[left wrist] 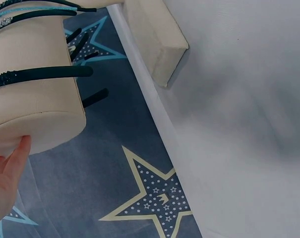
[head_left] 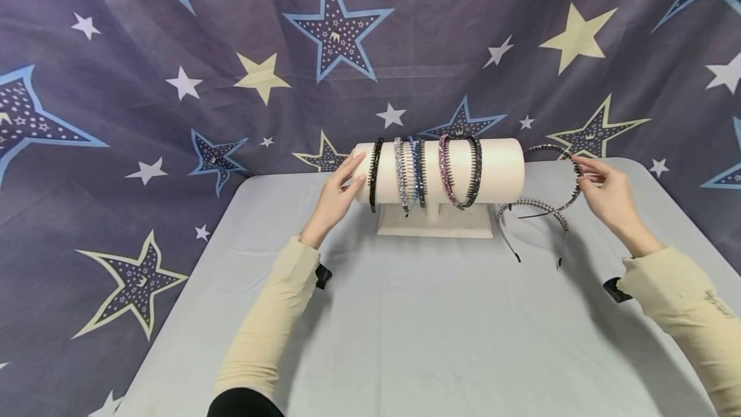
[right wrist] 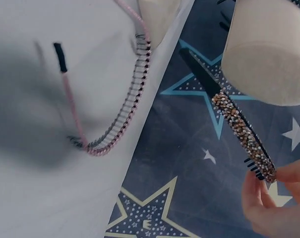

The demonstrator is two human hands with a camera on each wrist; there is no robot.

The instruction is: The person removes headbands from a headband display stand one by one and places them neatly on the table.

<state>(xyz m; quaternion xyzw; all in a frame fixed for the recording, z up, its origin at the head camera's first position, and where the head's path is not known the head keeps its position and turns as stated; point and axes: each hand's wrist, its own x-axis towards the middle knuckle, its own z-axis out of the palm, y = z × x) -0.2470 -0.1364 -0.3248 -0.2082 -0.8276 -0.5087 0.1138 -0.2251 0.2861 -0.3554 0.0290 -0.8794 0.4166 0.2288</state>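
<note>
Head view: your pale sleeves (head_left: 266, 314) lie nearest, over the grey table (head_left: 440, 327). Beyond them, a loose pink headband (head_left: 535, 203) rests near the stand's base (head_left: 434, 224). Your right hand (head_left: 610, 195) pinches the beaded headband (right wrist: 241, 131) at the middle of its curve, thumb against fingers, just beyond the right end of the padded roll (head_left: 502, 169). Your left hand (head_left: 338, 192) has its fingers nearly straight against the roll's other end, gripping nothing. Brace lightly there so the stand doesn't tip; hold the pinch centred and the band level, so its teeth don't snag the cover. That band looks dark, crusted with coppery, glittering beads, its tip plain black. Other headbands (head_left: 376, 176) circle the roll; behind hangs a starry curtain (head_left: 405, 44).
</note>
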